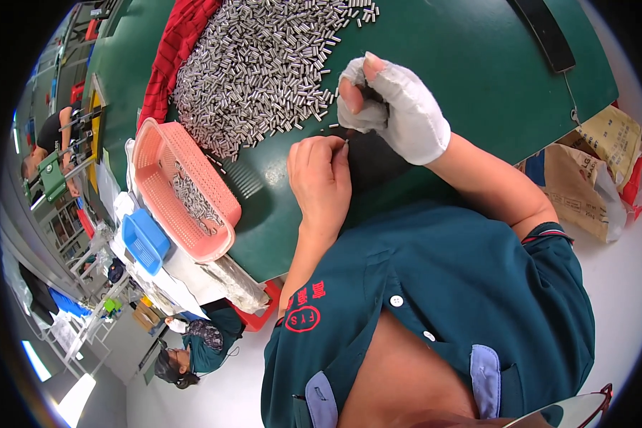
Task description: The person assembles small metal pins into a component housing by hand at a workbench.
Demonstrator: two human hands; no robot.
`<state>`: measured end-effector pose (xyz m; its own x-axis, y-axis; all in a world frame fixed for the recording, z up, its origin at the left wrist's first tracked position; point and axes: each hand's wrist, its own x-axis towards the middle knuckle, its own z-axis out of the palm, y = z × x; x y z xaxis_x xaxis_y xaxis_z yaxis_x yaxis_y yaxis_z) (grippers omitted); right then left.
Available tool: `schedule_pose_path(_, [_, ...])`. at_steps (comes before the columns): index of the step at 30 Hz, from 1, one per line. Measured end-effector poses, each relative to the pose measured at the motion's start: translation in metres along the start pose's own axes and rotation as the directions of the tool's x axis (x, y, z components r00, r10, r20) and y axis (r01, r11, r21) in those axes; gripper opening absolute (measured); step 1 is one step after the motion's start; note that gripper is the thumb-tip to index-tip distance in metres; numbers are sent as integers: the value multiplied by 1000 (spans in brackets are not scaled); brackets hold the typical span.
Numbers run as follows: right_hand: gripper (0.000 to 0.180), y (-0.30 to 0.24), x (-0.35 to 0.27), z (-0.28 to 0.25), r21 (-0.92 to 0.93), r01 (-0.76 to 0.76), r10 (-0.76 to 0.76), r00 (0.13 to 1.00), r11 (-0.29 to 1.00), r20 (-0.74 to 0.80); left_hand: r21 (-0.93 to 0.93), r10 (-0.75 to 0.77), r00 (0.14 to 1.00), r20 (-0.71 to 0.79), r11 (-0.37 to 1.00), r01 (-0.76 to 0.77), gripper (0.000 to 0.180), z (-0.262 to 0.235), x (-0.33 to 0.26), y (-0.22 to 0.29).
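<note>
Closest in, a dark teal shirt (435,278) fills the lower edge, both forearms reaching up from it. Here's the left hand (319,178), bare, low over the table, fingers curled under and thumb tucked against the forefinger; whether it pinches anything, I can't tell. Up and to its right, the right hand (414,118) in a white glove, bare fingertips poking out, elbow bent, fingers bent inward; its grip can't be made out either. Just beyond them, the small metal pins (257,71) spread in a big heap across the green table (464,64), a red cloth (165,71) along the heap's left edge. Left, a pink basket (201,171) with more pins inside, a blue tray (146,242) beside it. Right, paper bags (585,189). Farther off, a co-worker (210,349) in teal, and shelving (64,228).
</note>
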<state>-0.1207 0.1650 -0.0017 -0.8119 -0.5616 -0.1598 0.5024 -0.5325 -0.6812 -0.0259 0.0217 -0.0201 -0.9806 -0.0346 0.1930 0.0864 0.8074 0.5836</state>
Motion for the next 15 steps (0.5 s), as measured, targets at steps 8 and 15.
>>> schedule_pose_path(8, [48, -1, -1, 3, -12, -6, 6, 999, 1000, -36, -6, 2, 1000, -3, 1000, -2, 8, 1, 0, -1])
schedule_pose_path(15, [45, -4, -1, 7, -27, -39, 38, 998, 999, -52, -16, 1, 1000, -21, 1000, -1, 10, 2, -1, -2])
